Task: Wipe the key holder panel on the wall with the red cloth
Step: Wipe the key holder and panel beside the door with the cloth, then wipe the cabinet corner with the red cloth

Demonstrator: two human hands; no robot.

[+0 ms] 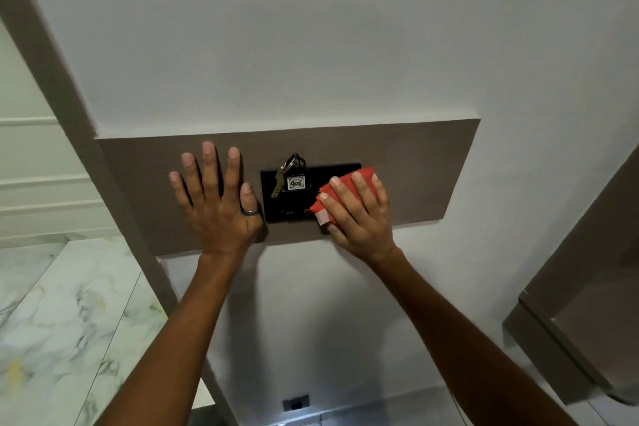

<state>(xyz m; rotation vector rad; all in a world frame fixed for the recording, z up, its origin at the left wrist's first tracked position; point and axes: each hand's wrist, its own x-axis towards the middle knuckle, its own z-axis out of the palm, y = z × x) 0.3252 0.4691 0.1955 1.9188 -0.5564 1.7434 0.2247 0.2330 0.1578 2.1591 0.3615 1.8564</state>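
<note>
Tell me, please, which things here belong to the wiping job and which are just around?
Job: red cloth under the right hand; black key holder panel; left hand flat on the brown board.
Around: key, tag, floor outlet.

Red cloth (pixel 349 192), black key holder panel (pixel 276 211), brown wall board (pixel 415 166), white wall (pixel 311 28), grey-veined white marble floor (pixel 69 304)

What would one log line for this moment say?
right hand: presses red cloth on black key holder panel | left hand: flat on brown board
</note>
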